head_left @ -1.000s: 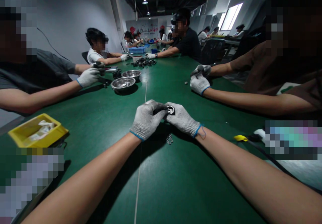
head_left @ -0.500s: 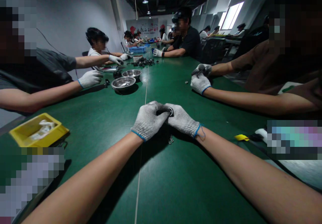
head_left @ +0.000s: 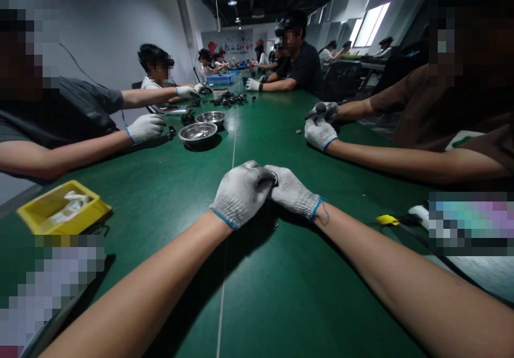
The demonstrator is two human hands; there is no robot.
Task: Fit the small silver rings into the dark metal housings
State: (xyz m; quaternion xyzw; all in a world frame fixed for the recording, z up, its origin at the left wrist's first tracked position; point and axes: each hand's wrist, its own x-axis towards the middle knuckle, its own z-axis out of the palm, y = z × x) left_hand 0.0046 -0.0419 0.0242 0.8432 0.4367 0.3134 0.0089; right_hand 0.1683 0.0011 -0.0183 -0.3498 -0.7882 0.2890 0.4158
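My left hand and my right hand, both in white knit gloves with blue cuffs, meet above the green table. Between their fingertips is a small round metal ring, mostly covered by the gloves. The left thumb and fingers press against it from one side, while the right fingers close round it from the other. Just below the hands, a tiny metal ring lies on the table, partly in shadow.
Ahead to the left stand two steel bowls, the nearer one with small parts inside. A yellow bin holds crumpled white material. Black parts are heaped farther back. Co-workers' gloved hands work on both sides. A yellow-tipped item lies right.
My left hand has rolled slightly over the ring, covering more of it. Several tiny rings seen below the hands are now mostly hidden, with one showing.
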